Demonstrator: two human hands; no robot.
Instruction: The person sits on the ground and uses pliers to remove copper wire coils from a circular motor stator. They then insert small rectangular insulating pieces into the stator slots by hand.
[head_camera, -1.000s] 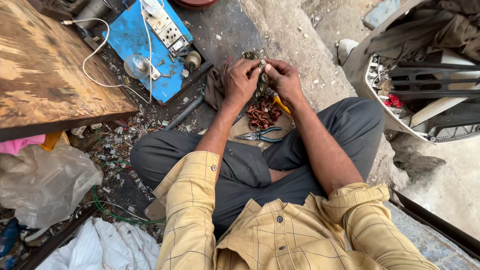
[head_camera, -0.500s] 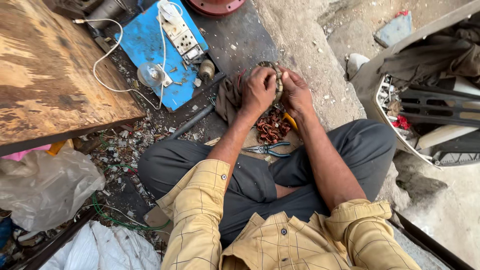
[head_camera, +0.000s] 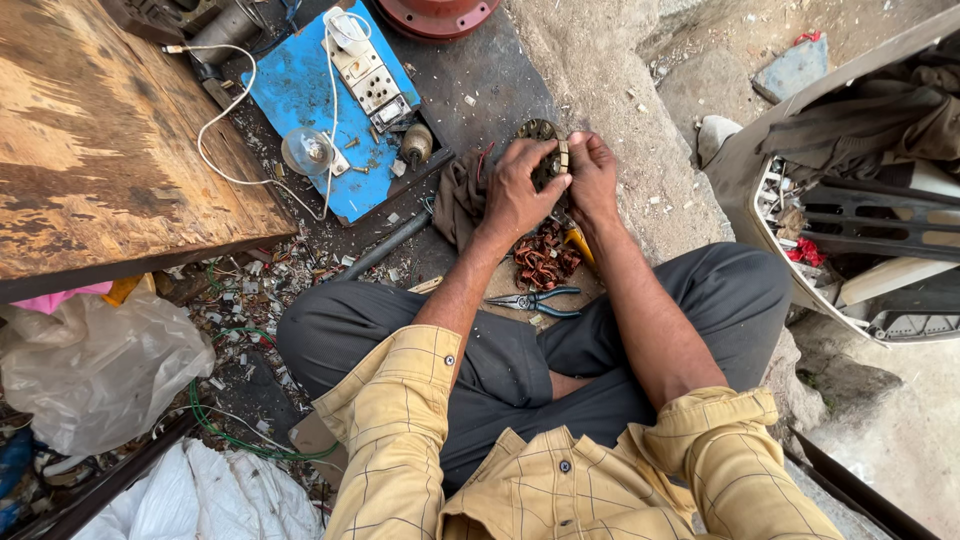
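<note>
Dusty concrete floor (head_camera: 600, 90), scrap-strewn, w/ a wooden counter (head_camera: 100, 130) at left & a blue switch board (head_camera: 300, 90) beside it. A small round motor part (head_camera: 545, 150) is held above the lap, clamped by the left hand (head_camera: 515, 190) & right hand (head_camera: 592, 170), fingers pressed tight. Stripped copper wire (head_camera: 545, 262) is piled below, pliers (head_camera: 535, 300) laid by; some winding prob. remains inside.
</note>
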